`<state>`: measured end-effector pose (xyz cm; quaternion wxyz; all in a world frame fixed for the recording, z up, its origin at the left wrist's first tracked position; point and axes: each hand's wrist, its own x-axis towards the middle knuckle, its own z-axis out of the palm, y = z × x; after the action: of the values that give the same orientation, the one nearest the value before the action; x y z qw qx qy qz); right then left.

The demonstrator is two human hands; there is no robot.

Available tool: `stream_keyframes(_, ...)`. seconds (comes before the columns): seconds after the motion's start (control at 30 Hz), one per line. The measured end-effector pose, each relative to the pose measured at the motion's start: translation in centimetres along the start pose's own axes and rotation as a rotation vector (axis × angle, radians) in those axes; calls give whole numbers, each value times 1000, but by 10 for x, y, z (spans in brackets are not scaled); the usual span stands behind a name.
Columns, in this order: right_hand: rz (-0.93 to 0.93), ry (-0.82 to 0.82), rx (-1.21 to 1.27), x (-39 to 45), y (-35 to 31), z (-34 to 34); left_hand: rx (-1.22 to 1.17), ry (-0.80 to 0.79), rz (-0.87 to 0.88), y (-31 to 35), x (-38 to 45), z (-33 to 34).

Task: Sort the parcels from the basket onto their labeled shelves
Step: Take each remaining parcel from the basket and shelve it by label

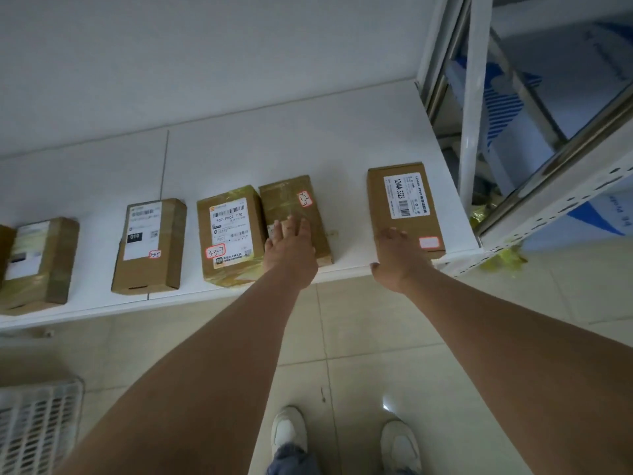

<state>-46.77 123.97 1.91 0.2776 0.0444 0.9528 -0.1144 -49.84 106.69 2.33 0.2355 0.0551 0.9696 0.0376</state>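
Several brown cardboard parcels lie in a row on a white shelf (342, 145). My left hand (291, 248) rests with straight fingers on a taped parcel (291, 197) that bears a small red-edged sticker. Touching it on the left is a parcel with a big white label and a red-edged tag (229, 234). My right hand (397, 255) lies flat on the near end of the rightmost parcel (404, 204), which carries a white barcode label. Further left sit a parcel with a black "010" mark (149, 248) and another box (41, 265).
A white plastic basket (37, 426) stands on the tiled floor at lower left. A metal shelving rack (534, 207) with blue-and-white packages rises at the right. My white shoes (291, 430) are on the floor below the shelf edge.
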Motion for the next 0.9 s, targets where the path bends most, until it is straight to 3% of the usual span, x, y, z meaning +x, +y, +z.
stream_keyframes(0.27, -193, -22, -20, -29, -95, -28, -77, 84, -199, -78, -72, -35)
stream_keyframes(0.47, -337, -34, -121, -55, -191, -13, -125, 88, -326, -167, -132, -35)
stream_keyframes(0.63, -456, 0, -162, -84, -289, 22, -167, 142, -355, -248, -182, -29)
stream_keyframes(0.9, -664, -8, -195, -160, -493, 98, -280, 260, -508, -433, -305, -2)
